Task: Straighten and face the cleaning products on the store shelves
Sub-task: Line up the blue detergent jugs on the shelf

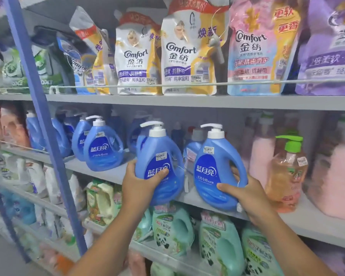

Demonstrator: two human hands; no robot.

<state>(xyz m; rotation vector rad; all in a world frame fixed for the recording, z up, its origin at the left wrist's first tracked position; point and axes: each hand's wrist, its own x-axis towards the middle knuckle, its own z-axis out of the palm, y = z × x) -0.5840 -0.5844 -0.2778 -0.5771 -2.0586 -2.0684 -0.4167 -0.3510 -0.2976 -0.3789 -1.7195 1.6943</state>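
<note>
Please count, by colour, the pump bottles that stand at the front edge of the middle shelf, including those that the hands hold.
Blue pump bottles: 3, one in the left hand, one in the right hand
Orange pump bottle with green pump: 1
Total: 4

Blue bottles glossy plastic; shelf matt grey, probably metal.

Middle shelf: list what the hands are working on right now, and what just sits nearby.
In hand:
- left blue pump bottle, held by the left hand
- right blue pump bottle, held by the right hand

Just nearby:
- orange pump bottle
- third blue pump bottle
- Comfort pouches above
</note>
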